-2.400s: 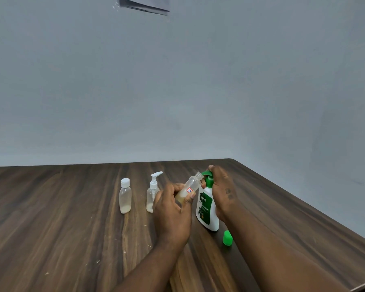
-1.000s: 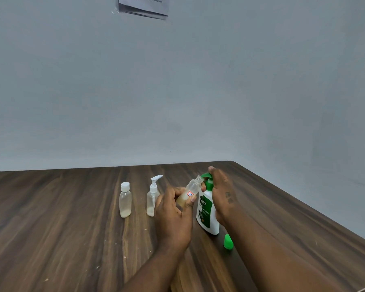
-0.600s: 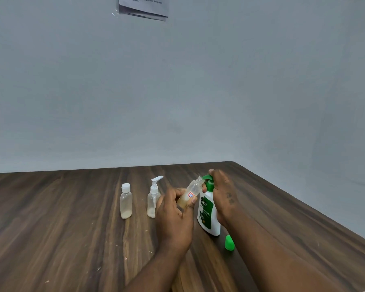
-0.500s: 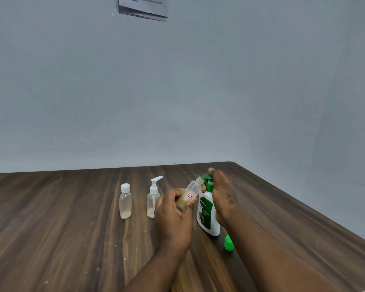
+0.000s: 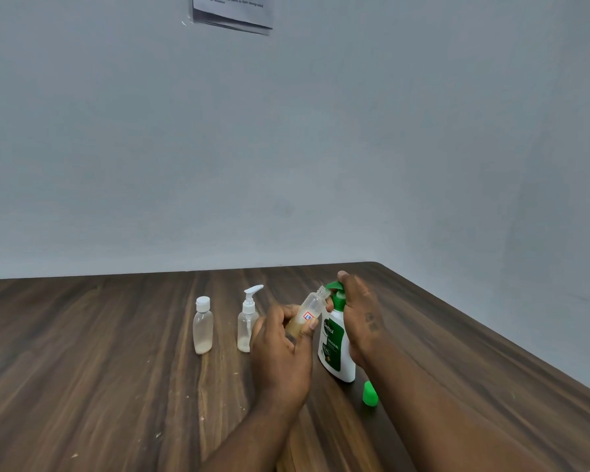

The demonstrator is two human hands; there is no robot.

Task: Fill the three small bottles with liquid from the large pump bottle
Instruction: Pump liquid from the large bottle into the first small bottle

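Green cap (image 5: 370, 394) lies on the counter (image 5: 82, 386), just beside the upright large pump bottle (image 5: 334, 349). Left hand (image 5: 283, 352): fingers curled round the uncapped small bottle (image 5: 309, 313), which is tilted with its mouth at the green nozzle. Right hand (image 5: 361, 315): fingers and thumb wrapped over the pump head. Farther left stand the pump-top bottle (image 5: 247, 321) and the white-capped bottle (image 5: 203, 327), each holding a little liquid.

Soft, even, fairly dim light. The grey wall (image 5: 321, 148) darkens slightly toward the right. Shadows on the worktop (image 5: 82, 386) are faint and diffuse. Wide-angle distortion bows its edges. The large pump bottle (image 5: 334, 349) shows a legible label; print on the wall notice (image 5: 232, 11) is blurred.
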